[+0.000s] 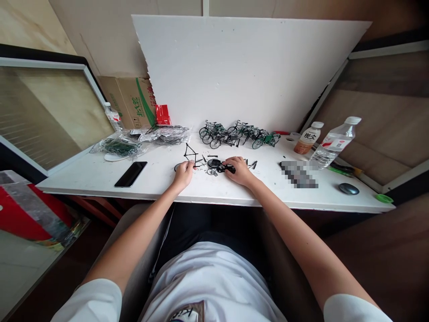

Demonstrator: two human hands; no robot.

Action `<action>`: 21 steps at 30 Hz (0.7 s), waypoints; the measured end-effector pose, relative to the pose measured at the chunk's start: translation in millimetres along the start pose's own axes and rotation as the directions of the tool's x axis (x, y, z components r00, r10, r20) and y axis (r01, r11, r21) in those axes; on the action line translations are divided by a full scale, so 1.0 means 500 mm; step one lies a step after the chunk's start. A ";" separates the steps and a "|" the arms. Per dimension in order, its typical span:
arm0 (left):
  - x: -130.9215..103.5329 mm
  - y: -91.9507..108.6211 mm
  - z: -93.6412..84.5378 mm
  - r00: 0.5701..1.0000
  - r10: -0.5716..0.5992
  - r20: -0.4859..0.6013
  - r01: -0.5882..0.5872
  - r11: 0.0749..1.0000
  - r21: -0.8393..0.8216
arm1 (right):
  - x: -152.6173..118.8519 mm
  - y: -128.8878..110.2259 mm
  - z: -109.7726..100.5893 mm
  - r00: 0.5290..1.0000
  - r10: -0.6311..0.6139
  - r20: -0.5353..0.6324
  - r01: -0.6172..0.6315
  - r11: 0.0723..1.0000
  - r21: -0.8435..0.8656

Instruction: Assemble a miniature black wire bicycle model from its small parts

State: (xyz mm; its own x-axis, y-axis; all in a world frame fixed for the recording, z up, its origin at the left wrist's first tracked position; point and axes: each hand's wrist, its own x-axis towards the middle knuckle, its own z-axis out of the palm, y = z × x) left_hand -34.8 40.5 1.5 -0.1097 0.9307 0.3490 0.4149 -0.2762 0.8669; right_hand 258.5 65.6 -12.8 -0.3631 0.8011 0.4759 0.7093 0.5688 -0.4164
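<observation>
A small black bicycle frame stands up from my left hand, whose fingers are closed on its lower end. My right hand rests with bent fingers over small black parts on the white table; whether it grips one is hidden. Just left of its fingertips lie black wheel-like parts, with thin dark pieces around them. Several assembled miniature bicycles stand in a cluster behind my hands.
Plastic bags of parts and a phone are on the left. At the right stand a brown drink bottle and a water bottle, near a dark oval object. A white board rises behind.
</observation>
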 end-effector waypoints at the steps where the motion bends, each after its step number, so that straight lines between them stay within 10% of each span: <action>1: 0.000 0.000 0.000 1.000 0.009 -0.006 -0.009 1.000 0.008 | 0.001 0.001 0.002 1.000 0.008 0.001 -0.008 1.000 0.002; 21: 0.007 -0.009 -0.001 1.000 0.015 0.014 -0.016 0.998 0.061 | 0.004 0.001 0.005 0.987 0.141 -0.070 -0.143 0.990 -0.016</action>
State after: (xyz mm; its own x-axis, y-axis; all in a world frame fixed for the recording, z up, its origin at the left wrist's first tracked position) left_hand -37.6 44.7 -1.0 -0.0906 0.9296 0.3574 0.4710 -0.2762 0.8378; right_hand 256.7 68.2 -14.1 -0.2159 0.8582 0.4657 0.7637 0.4456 -0.4672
